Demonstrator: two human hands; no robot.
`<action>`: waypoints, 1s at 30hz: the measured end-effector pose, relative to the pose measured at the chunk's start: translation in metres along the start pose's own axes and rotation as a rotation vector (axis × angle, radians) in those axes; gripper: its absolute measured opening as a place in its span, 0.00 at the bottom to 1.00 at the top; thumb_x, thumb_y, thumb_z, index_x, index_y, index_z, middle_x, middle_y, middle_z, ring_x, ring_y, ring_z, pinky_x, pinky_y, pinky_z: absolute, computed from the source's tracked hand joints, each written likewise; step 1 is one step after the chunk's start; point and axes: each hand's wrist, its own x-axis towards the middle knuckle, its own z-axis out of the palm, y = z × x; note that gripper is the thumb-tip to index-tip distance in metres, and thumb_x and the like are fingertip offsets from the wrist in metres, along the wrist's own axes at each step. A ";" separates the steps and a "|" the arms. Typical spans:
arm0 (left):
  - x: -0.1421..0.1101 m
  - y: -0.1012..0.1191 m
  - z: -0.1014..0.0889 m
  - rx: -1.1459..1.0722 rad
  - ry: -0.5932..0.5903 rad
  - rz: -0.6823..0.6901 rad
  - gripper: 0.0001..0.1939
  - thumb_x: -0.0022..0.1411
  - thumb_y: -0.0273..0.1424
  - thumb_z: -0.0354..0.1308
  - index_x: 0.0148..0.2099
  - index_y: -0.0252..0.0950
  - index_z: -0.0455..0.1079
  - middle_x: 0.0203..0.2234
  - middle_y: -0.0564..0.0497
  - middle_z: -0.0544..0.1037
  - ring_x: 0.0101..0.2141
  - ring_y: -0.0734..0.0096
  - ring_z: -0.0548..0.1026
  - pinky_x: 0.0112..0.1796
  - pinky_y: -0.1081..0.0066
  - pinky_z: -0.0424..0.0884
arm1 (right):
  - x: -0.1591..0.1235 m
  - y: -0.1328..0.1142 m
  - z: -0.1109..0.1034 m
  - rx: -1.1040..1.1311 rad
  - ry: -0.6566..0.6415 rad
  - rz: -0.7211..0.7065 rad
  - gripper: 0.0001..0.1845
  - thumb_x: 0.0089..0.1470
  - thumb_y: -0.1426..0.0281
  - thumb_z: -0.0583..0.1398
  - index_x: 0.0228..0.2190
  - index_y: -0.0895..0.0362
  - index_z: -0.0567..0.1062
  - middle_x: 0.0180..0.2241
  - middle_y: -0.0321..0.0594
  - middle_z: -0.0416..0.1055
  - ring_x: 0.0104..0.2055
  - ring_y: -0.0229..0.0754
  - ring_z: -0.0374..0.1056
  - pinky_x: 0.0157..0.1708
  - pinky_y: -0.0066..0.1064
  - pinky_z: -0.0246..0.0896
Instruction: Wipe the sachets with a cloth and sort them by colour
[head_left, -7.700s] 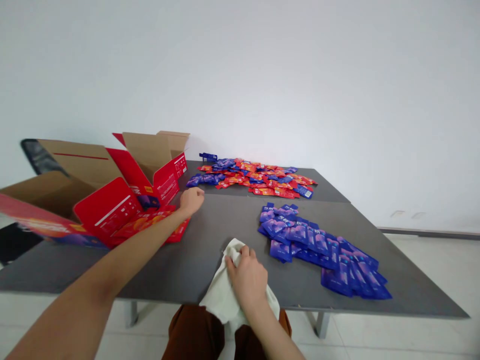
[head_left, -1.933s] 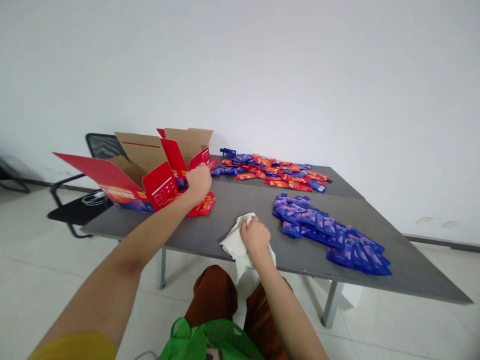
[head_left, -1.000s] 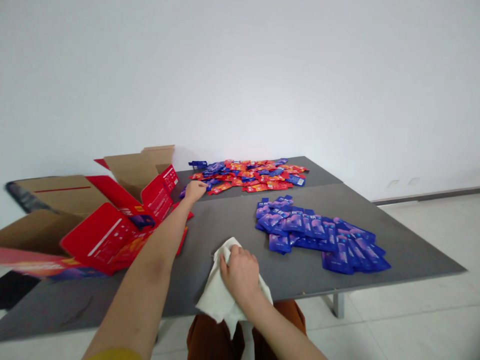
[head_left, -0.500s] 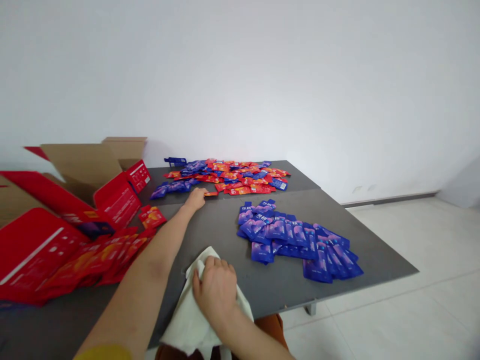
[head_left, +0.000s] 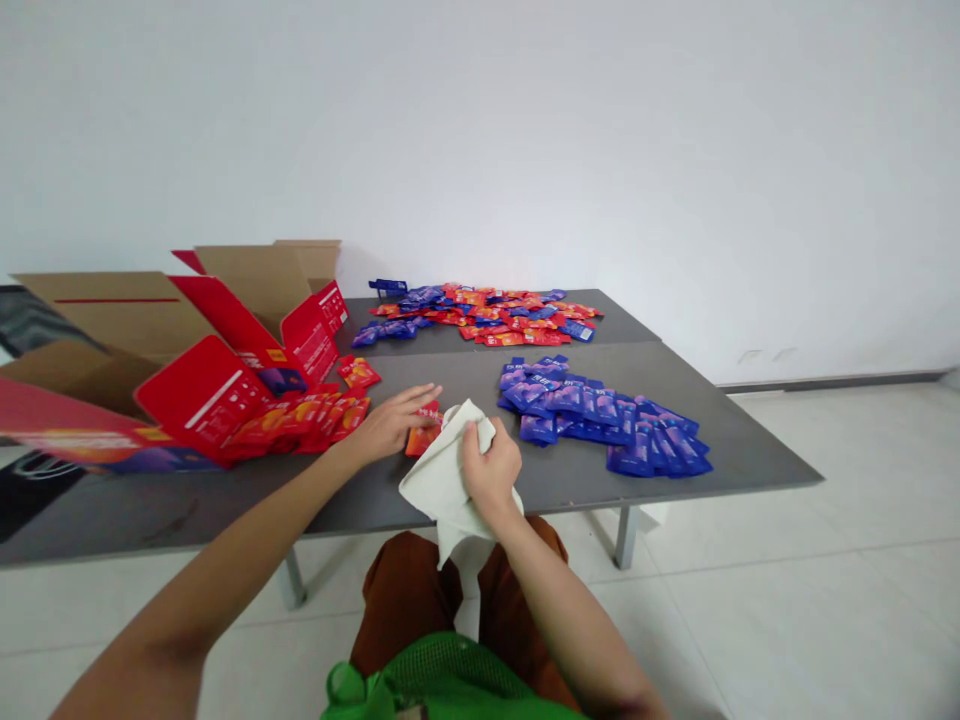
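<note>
My left hand [head_left: 394, 425] lies on the grey table [head_left: 750, 460] with its fingers spread, right beside a small red sachet [head_left: 424, 432]. My right hand [head_left: 491, 465] grips a crumpled white cloth [head_left: 442, 480] at the table's near edge, and the cloth's corner touches that sachet. To the right stand overlapping rows of blue sachets [head_left: 592, 415]. Farther back lies a mixed pile of red and blue sachets [head_left: 484, 315]. More red sachets [head_left: 307, 425] lie fanned out near my left wrist.
An open cardboard box [head_left: 247, 345] with red flaps stands at the table's left end. A black chair [head_left: 37, 480] is partly visible below it. A green mesh bag [head_left: 442, 680] rests on my brown trousers [head_left: 397, 590] below the table edge.
My left hand has come back from the far pile toward me, and a red sachet now lies by the cloth. My right hand has lifted the cloth toward the middle of the table.
</note>
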 end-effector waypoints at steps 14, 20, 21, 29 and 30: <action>-0.059 0.134 0.027 0.052 0.029 -0.709 0.30 0.59 0.32 0.48 0.65 0.41 0.55 0.62 0.47 0.58 0.64 0.49 0.44 0.59 0.41 0.35 | 0.008 -0.017 0.006 -0.269 -0.236 -0.338 0.21 0.61 0.55 0.46 0.41 0.58 0.68 0.36 0.44 0.70 0.42 0.45 0.63 0.40 0.30 0.56; -0.055 0.124 0.033 0.054 -0.050 -0.704 0.31 0.59 0.29 0.46 0.65 0.46 0.55 0.62 0.48 0.58 0.63 0.52 0.50 0.58 0.42 0.42 | 0.007 -0.022 0.043 -0.574 -0.349 -0.387 0.20 0.62 0.58 0.47 0.47 0.57 0.65 0.43 0.50 0.68 0.45 0.48 0.65 0.39 0.35 0.61; -0.055 0.124 0.033 0.068 -0.063 -0.713 0.32 0.58 0.27 0.46 0.65 0.45 0.55 0.62 0.47 0.56 0.63 0.52 0.50 0.58 0.42 0.43 | 0.015 -0.022 0.045 -0.615 -0.339 -0.347 0.20 0.62 0.57 0.47 0.48 0.57 0.64 0.42 0.51 0.68 0.44 0.48 0.66 0.38 0.36 0.62; -0.050 0.116 0.036 0.166 -0.180 -0.728 0.29 0.58 0.24 0.43 0.61 0.38 0.62 0.62 0.45 0.57 0.61 0.51 0.55 0.59 0.50 0.46 | 0.030 -0.022 0.039 -0.676 -0.395 -0.627 0.19 0.63 0.60 0.47 0.42 0.63 0.67 0.38 0.53 0.70 0.40 0.49 0.69 0.35 0.36 0.65; -0.049 0.115 0.036 0.160 -0.188 -0.707 0.28 0.58 0.25 0.43 0.61 0.35 0.63 0.61 0.43 0.58 0.61 0.51 0.55 0.59 0.52 0.48 | 0.023 -0.023 0.038 -0.666 -0.410 -0.704 0.17 0.63 0.62 0.47 0.41 0.62 0.67 0.37 0.52 0.70 0.39 0.49 0.69 0.35 0.36 0.65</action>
